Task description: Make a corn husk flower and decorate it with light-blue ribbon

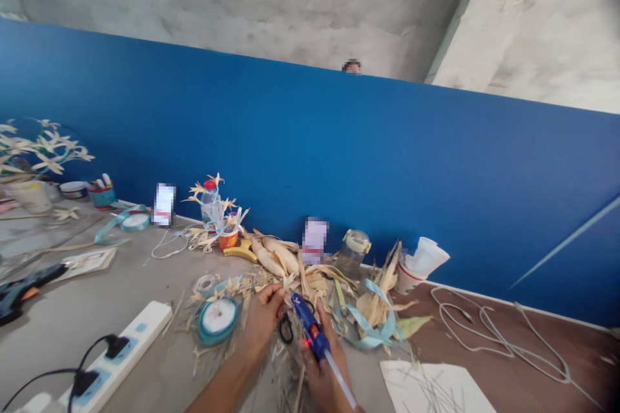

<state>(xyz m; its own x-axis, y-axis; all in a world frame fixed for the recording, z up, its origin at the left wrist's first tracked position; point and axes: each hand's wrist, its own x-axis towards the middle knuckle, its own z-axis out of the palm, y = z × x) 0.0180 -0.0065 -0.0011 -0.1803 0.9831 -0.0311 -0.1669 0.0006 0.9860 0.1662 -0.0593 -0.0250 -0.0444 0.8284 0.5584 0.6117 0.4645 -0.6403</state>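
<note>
My right hand is wrapped round a blue hot glue gun, a clear glue stick poking out of its back end and a red light glowing on its side. The gun's tip points up and left, close to my left hand. There my fingers are pinched on a small pale husk piece, partly hidden by the fingertips. Black-handled scissors lie between the two hands. Left of them sits a teal ribbon spool, among scraps of dried husk.
Corn husks lie at the back beside a glass jar. A white power strip is at lower left, and a second glue gun beyond it. Paper with thin wires lies at right. A blue partition borders the table.
</note>
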